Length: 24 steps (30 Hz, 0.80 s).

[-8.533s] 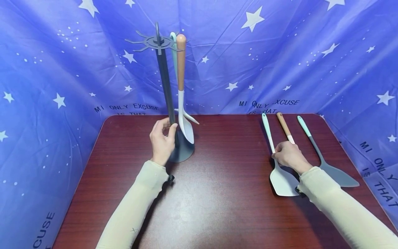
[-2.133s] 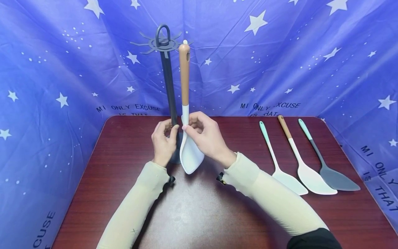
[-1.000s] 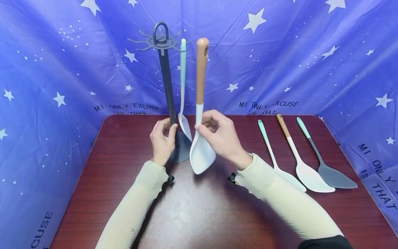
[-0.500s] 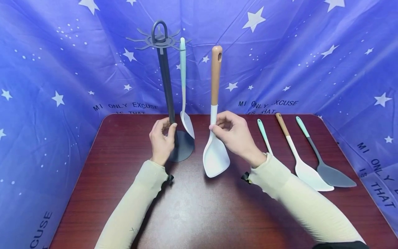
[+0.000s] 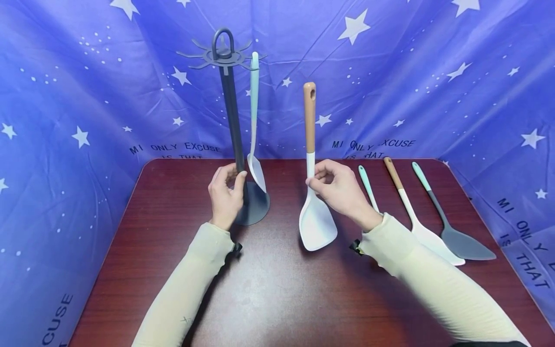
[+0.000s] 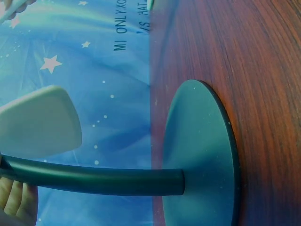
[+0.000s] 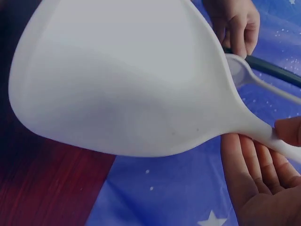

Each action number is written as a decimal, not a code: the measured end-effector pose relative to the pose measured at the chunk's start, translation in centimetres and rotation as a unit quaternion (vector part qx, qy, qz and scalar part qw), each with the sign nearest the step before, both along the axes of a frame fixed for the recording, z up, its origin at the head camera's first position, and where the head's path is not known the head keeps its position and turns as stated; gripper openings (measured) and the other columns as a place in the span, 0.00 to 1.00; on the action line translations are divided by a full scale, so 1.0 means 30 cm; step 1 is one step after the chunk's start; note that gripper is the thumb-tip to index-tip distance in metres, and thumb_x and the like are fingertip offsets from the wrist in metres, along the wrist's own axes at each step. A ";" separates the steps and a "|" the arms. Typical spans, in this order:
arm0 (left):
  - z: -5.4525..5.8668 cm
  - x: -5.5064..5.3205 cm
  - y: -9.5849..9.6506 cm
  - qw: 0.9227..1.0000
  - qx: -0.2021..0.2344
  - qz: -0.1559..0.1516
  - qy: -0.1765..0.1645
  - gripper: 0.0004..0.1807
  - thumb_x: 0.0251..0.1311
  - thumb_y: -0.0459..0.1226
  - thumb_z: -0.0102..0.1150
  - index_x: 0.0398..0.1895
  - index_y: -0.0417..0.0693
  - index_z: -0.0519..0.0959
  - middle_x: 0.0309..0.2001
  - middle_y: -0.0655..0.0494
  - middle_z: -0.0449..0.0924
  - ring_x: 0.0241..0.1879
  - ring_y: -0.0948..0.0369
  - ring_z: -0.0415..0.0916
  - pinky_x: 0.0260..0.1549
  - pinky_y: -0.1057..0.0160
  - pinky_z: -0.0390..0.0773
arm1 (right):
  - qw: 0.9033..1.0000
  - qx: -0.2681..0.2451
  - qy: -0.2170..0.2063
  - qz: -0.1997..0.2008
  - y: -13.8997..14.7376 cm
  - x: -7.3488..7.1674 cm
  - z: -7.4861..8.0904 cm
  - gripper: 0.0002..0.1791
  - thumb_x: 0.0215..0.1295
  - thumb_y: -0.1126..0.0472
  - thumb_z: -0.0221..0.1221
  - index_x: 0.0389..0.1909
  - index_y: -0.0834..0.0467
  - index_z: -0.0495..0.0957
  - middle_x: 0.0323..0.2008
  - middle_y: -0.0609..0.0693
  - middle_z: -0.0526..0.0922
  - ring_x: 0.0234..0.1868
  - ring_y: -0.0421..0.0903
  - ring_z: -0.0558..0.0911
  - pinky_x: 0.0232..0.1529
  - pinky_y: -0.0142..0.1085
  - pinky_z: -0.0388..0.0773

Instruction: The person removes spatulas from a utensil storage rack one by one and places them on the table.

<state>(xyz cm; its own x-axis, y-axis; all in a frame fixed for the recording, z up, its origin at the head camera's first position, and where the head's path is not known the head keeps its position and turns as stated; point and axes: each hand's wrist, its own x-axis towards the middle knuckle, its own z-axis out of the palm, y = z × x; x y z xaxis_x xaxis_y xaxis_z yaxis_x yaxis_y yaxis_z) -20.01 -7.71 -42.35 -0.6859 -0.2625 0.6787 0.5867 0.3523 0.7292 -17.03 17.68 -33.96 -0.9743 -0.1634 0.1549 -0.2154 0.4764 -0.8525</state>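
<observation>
My left hand [image 5: 227, 195] grips the lower pole of a dark grey utensil stand [image 5: 231, 120] with hooked arms at its top. From one hook on the right side hangs a white-headed utensil with a mint handle [image 5: 255, 91]; its pale head [image 6: 42, 125] appears beside the pole in the left wrist view. My right hand [image 5: 340, 190] pinches the white neck of a spatula [image 5: 318, 224] with a wooden handle. It is held upright, handle up, apart from the stand. In the right wrist view its broad white blade [image 7: 127, 84] fills much of the picture.
On the table's right lie a white spatula with a mint handle [image 5: 366, 185], partly behind the right sleeve, a white wooden-handled spatula [image 5: 405, 202] and a grey mint-handled spatula [image 5: 466, 243]. The red-brown table [image 5: 260, 299] meets a blue star-patterned cloth [image 5: 303, 111] behind.
Earlier the wooden-handled spatula hung on the stand while my right hand held the mint-handled white one at the table. Now it is off the hook, carried right and lowered. My left hand stays put.
</observation>
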 end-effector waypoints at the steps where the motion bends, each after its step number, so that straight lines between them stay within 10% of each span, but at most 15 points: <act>1: -0.007 -0.004 -0.003 1.000 -0.001 -0.001 -0.002 0.08 0.56 0.30 0.65 0.39 0.35 0.81 0.32 0.44 0.81 0.33 0.53 0.79 0.35 0.57 0.81 | 1.000 0.006 -0.006 -0.001 0.007 -0.003 -0.001 0.07 0.58 0.66 0.64 0.36 0.62 0.77 0.30 0.55 0.83 0.27 0.48 0.83 0.25 0.37 0.83; 9: 0.093 0.058 0.023 1.000 -0.003 0.002 0.010 0.08 0.52 0.21 0.63 0.36 0.27 0.79 0.30 0.36 0.79 0.31 0.45 0.78 0.33 0.50 0.81 | 0.998 0.039 -0.043 -0.003 0.062 -0.024 -0.020 0.08 0.60 0.66 0.62 0.37 0.64 0.75 0.30 0.57 0.81 0.28 0.54 0.83 0.28 0.37 0.84; 24: 0.088 0.056 0.021 1.000 -0.008 0.008 0.008 0.08 0.52 0.22 0.64 0.37 0.28 0.79 0.31 0.37 0.79 0.32 0.45 0.78 0.34 0.51 0.81 | 0.988 0.059 -0.137 -0.025 0.172 -0.036 -0.081 0.09 0.61 0.66 0.60 0.37 0.67 0.72 0.31 0.60 0.81 0.28 0.49 0.84 0.34 0.45 0.85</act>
<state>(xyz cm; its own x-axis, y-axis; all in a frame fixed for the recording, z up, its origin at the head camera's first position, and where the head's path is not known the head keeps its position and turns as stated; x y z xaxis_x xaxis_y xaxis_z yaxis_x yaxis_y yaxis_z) -18.34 -7.09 -39.70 -0.6706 -0.2613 0.6943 0.5931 0.3733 0.7134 -18.12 22.83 -36.38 -0.9845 -0.1144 -0.1331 0.0424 0.5809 -0.8129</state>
